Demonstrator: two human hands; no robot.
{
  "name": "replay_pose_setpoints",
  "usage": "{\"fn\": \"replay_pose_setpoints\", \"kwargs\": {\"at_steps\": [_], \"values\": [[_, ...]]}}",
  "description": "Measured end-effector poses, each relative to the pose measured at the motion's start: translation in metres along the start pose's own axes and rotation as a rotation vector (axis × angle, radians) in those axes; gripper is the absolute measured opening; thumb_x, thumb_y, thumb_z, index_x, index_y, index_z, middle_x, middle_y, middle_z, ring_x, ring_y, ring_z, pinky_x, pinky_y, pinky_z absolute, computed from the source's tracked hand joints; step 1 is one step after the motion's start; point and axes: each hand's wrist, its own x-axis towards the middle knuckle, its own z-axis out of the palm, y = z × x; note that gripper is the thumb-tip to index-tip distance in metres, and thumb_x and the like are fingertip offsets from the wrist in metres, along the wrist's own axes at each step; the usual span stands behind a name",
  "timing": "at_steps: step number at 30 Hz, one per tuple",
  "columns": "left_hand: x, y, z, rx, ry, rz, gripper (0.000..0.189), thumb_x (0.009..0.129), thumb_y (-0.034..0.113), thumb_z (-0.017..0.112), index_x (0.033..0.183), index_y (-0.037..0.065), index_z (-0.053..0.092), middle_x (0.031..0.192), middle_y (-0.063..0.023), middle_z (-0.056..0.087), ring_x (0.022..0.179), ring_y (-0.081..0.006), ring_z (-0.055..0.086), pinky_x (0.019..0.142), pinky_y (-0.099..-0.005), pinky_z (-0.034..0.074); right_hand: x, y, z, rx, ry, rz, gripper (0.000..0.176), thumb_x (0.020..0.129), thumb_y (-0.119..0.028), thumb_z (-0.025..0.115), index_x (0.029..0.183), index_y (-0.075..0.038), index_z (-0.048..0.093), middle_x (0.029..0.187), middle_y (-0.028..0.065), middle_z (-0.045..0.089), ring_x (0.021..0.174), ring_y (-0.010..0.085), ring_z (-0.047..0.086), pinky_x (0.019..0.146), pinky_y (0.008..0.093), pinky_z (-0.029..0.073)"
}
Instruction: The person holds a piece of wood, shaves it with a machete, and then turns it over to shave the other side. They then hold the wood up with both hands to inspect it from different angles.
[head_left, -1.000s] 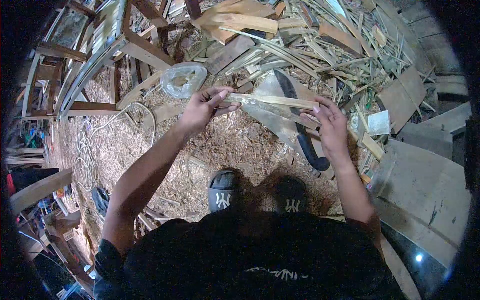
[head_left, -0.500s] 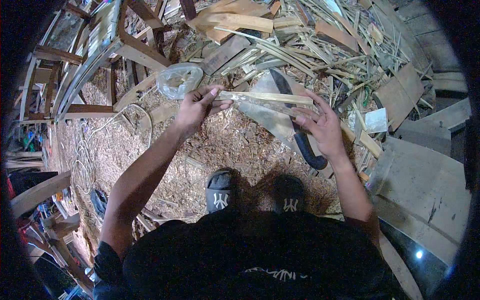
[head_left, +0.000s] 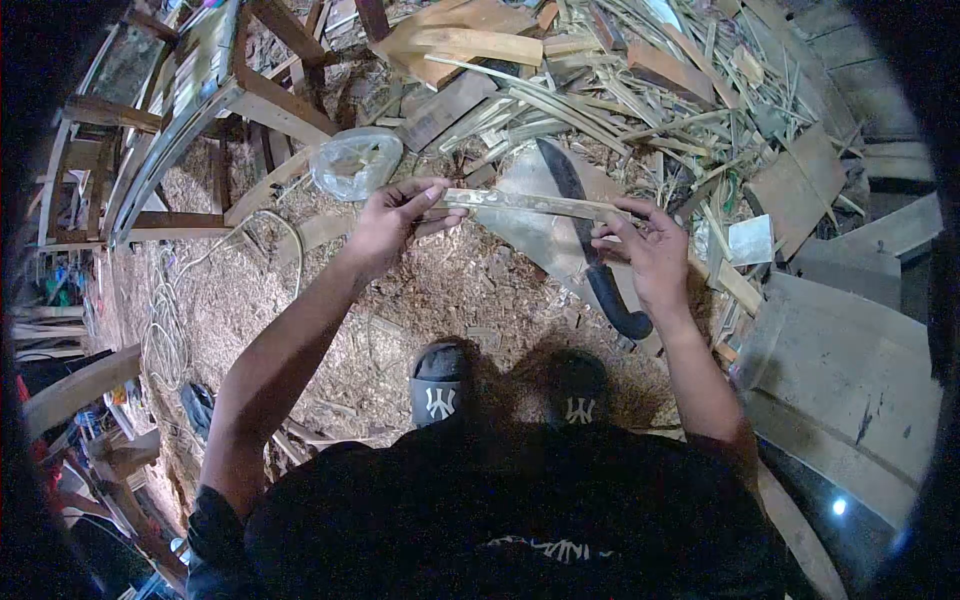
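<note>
A thin, pale wood strip (head_left: 530, 203) stretches crosswise between both hands. Its left end is pinched by my left hand (head_left: 398, 218), thumb on top. My right hand (head_left: 648, 245) has its fingers closed on the strip's right end. Beneath the strip, a machete (head_left: 570, 185) with a dark blade and black handle lies across a light flat board (head_left: 520, 232) on the ground. A clear plastic bag (head_left: 356, 163) sits just beyond my left hand.
Wood shavings (head_left: 400, 320) cover the ground. Split sticks and offcuts (head_left: 570, 100) are piled at the top. A wooden frame (head_left: 285, 110) stands upper left, near coiled cord (head_left: 165, 330). Large flat panels (head_left: 850, 370) lie at right. Sandalled feet (head_left: 438, 385) are below.
The strip has turned about its length, now showing a mottled face, and its right end sits slightly lower. My right hand's fingers have curled in around that end.
</note>
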Motion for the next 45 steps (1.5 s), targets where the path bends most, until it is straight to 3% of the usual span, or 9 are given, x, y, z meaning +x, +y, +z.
{"fn": "replay_pose_setpoints", "kwargs": {"at_steps": [2, 4, 10, 17, 19, 23, 31, 35, 45], "values": [[0.0007, -0.0008, 0.0008, 0.02, 0.013, -0.005, 0.034, 0.103, 0.011, 0.056, 0.129, -0.01, 0.052, 0.119, -0.0218, 0.065, 0.106, -0.032, 0.069, 0.098, -0.0382, 0.058, 0.0011, 0.0034, 0.0, 0.019, 0.007, -0.061, 0.027, 0.098, -0.008, 0.064, 0.122, 0.004, 0.06, 0.098, 0.0144, 0.07, 0.084, 0.0206, 0.072, 0.076, 0.034, 0.064], [0.0024, -0.0039, 0.0005, 0.024, 0.03, 0.018, 0.024, 0.1, 0.01, 0.06, 0.118, -0.006, 0.059, 0.11, -0.0189, 0.069, 0.098, -0.0291, 0.072, 0.091, -0.0374, 0.06, 0.0005, 0.0037, -0.0002, 0.016, 0.006, -0.071, 0.027, 0.098, -0.008, 0.064, 0.122, 0.004, 0.06, 0.098, 0.0144, 0.07, 0.084, 0.0208, 0.072, 0.075, 0.0342, 0.064], [0.0009, -0.0033, -0.0001, 0.007, -0.004, 0.008, 0.018, 0.1, 0.009, 0.06, 0.113, -0.003, 0.06, 0.108, -0.0177, 0.07, 0.098, -0.0287, 0.072, 0.092, -0.0387, 0.06, -0.0029, 0.0025, -0.0008, 0.017, 0.03, -0.011, 0.028, 0.098, -0.01, 0.064, 0.122, 0.004, 0.06, 0.096, 0.0144, 0.07, 0.082, 0.021, 0.072, 0.075, 0.0349, 0.064], [0.0014, -0.0063, -0.005, 0.011, -0.034, 0.016, 0.017, 0.1, 0.01, 0.06, 0.114, -0.001, 0.06, 0.11, -0.0152, 0.069, 0.099, -0.0284, 0.071, 0.092, -0.0393, 0.06, -0.0045, 0.002, 0.0008, 0.053, 0.031, -0.037, 0.03, 0.098, -0.013, 0.065, 0.123, 0.003, 0.06, 0.094, 0.0123, 0.069, 0.081, 0.0201, 0.072, 0.073, 0.0346, 0.064], [-0.003, 0.0004, 0.0003, 0.039, -0.041, 0.018, 0.022, 0.1, 0.007, 0.059, 0.118, -0.006, 0.055, 0.112, -0.0191, 0.066, 0.103, -0.03, 0.07, 0.094, -0.0366, 0.061, -0.0039, 0.0016, 0.0009, 0.055, 0.046, -0.016, 0.029, 0.098, -0.013, 0.065, 0.122, 0.003, 0.06, 0.094, 0.012, 0.068, 0.081, 0.0199, 0.071, 0.073, 0.0346, 0.064], [0.001, -0.0053, -0.0067, 0.046, -0.066, 0.022, 0.022, 0.1, 0.006, 0.058, 0.118, -0.006, 0.054, 0.112, -0.0181, 0.065, 0.104, -0.0294, 0.07, 0.094, -0.0367, 0.061, -0.0044, -0.0003, 0.001, 0.046, 0.061, 0.014, 0.027, 0.098, -0.012, 0.065, 0.12, 0.003, 0.06, 0.096, 0.0119, 0.068, 0.08, 0.0197, 0.071, 0.072, 0.0345, 0.065], [-0.0004, -0.0078, -0.007, 0.077, -0.069, 0.03, 0.017, 0.098, 0.008, 0.062, 0.112, -0.001, 0.06, 0.11, -0.0148, 0.067, 0.1, -0.0282, 0.07, 0.094, -0.0411, 0.059, -0.0021, 0.0092, -0.0048, 0.137, 0.094, 0.0, 0.021, 0.097, -0.009, 0.066, 0.113, 0.004, 0.062, 0.104, 0.0141, 0.066, 0.078, 0.0242, 0.071, 0.068, 0.035, 0.065], [-0.0005, -0.0041, -0.0057, 0.029, -0.071, -0.007, 0.016, 0.099, 0.007, 0.062, 0.111, -0.004, 0.06, 0.11, -0.0146, 0.066, 0.102, -0.0272, 0.07, 0.094, -0.0374, 0.061, -0.0027, 0.0076, -0.0027, 0.097, 0.074, -0.028, 0.02, 0.096, -0.008, 0.066, 0.113, 0.003, 0.063, 0.104, 0.0137, 0.066, 0.081, 0.0238, 0.071, 0.068, 0.0353, 0.065], [-0.0026, -0.0042, -0.0034, 0.061, -0.04, -0.003, 0.026, 0.1, 0.012, 0.062, 0.121, -0.003, 0.059, 0.112, -0.0143, 0.068, 0.099, -0.0271, 0.071, 0.094, -0.0396, 0.059, -0.0042, 0.0076, -0.0042, 0.151, 0.034, -0.022, 0.022, 0.096, -0.005, 0.066, 0.117, 0.002, 0.064, 0.105, 0.0115, 0.066, 0.088, 0.0209, 0.07, 0.073, 0.0347, 0.065]]}}
